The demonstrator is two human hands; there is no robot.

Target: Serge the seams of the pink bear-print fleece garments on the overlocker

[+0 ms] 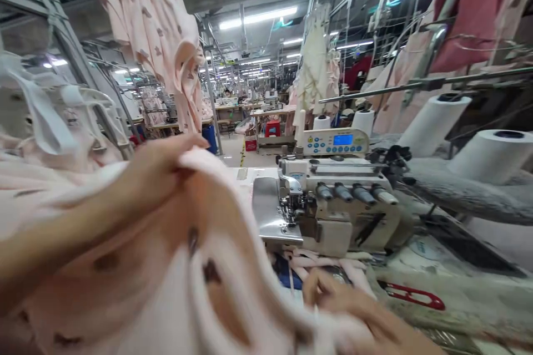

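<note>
While the left hand (160, 175) has its grip clamped on a raised fold of the pink printed cloth (175, 288), the right hand (358, 313) meets the cloth's lower edge, its grip too blurred to judge. The cloth hangs left of the overlock machine (333, 211); red snips (412, 295) lie on the bench (478, 294).

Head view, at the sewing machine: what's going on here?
A person is handling a pink printed fabric in front of an overlock sewing machine. The left hand grips a raised bunch of it. The right hand lies low at its edge near the machine's base, too blurred to tell its grip. The machine's needle plate is bare. Red thread snips lie on the table to the right.
</note>
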